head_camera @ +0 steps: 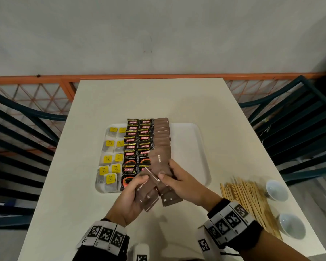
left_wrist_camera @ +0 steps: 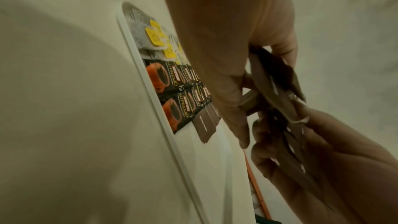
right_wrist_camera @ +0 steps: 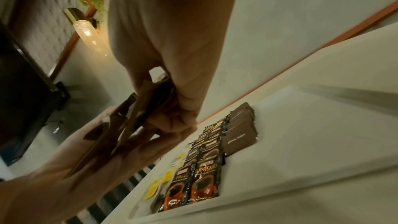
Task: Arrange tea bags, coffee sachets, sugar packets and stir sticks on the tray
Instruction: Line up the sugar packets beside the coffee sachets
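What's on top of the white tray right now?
On the tray: tea bags with yellow tags at left, then black coffee sachets, then overlapping brown sugar packets. Both hands, holding more packets, cover that row's near end.

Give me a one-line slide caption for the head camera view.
Both hands, left hand and right hand, sort brown sugar packets above a tray already lined with tea bags and coffee sachets.

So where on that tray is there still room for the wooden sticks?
The tray's right part is bare, between the brown sugar packets and its right rim. The left is packed: tea bags, then coffee sachets. The stir sticks lie on the table beside two small bowls.
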Motion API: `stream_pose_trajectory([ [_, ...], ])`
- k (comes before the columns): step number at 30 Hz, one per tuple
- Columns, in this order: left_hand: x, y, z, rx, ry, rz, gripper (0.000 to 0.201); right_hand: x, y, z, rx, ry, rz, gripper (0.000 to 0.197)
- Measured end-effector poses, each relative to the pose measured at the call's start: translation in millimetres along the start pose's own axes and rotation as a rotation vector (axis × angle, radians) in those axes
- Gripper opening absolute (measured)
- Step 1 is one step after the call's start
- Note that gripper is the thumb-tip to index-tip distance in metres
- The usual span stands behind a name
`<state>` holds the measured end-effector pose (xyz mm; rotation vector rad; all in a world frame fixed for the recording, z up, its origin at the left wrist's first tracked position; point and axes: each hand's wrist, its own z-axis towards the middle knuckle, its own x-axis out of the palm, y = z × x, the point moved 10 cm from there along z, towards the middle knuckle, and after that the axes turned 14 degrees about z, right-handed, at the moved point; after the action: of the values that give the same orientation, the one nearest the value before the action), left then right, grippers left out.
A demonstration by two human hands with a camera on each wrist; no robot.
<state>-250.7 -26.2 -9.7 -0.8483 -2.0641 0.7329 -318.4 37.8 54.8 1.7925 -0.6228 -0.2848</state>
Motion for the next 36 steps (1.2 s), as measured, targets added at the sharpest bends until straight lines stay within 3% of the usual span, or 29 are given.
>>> stream_pose_trajectory([
  [5, -8, -10, -4, 0.039, -0.013, -0.032, 0.031, 18, 1, 8, -0.007, 0.046, 0.001, 0.028],
  [9, -16, -6, -1, 0.03, -0.122, -0.122, 0.041, 2, -1, 17, -0.062, -0.113, -0.033, 0.02],
  [13, -24, 3, 4, -0.036, -0.162, -0.145, 0.019, -5, 28, 12, -0.374, -0.276, -0.197, 0.018],
  [16, -17, 3, 2, -0.076, -0.115, -0.204, 0.013, 23, 41, 1, -0.584, -0.224, -0.556, 0.02],
  [19, -6, -9, -3, -0.034, -0.003, -0.322, 0.057, 55, 26, -6, -0.64, -0.104, -0.85, 0.027],
  [24, 6, -8, -8, -0.089, 0.111, -0.34, 0.056, 62, 12, -14, -0.633, -0.017, -0.81, 0.028],
  [26, 5, -2, -10, -0.109, 0.131, -0.335, 0.057, 66, 14, -17, -0.67, 0.014, -0.838, 0.039],
  [28, -9, -3, -9, 0.001, 0.075, -0.266, 0.077, 68, 17, -20, -0.712, 0.011, -0.843, 0.055],
  [30, -2, -12, -14, 0.04, 0.119, -0.355, 0.093, 68, 20, -23, -0.761, -0.016, -0.803, 0.056],
  [32, 3, -21, -18, 0.096, 0.09, -0.319, 0.071, 71, 26, -25, -0.819, -0.022, -0.751, 0.047],
  [34, 11, -19, -16, 0.008, 0.086, -0.293, 0.047, 73, 32, -28, -0.888, -0.018, -0.688, 0.035],
  [36, 12, -19, -14, -0.055, 0.064, -0.312, 0.045, 73, 37, -29, -0.939, -0.019, -0.63, 0.028],
])
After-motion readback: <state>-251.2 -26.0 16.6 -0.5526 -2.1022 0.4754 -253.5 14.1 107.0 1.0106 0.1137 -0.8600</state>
